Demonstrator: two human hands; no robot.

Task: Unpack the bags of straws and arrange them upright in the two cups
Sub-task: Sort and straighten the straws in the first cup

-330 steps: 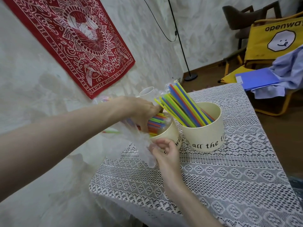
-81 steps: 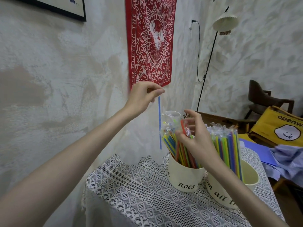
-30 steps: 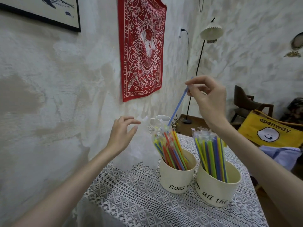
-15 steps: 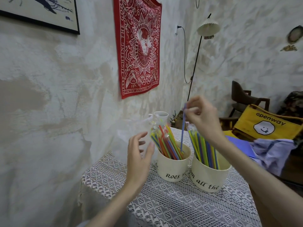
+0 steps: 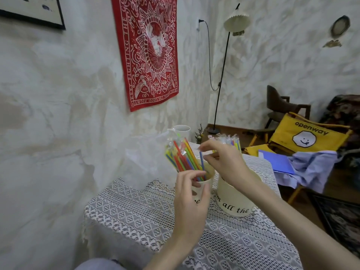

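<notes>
Single head-worn view, forward and down, close above the table.

A red wall hanging hangs above the lace-covered surface; a white mug stands at its far edge.
</notes>
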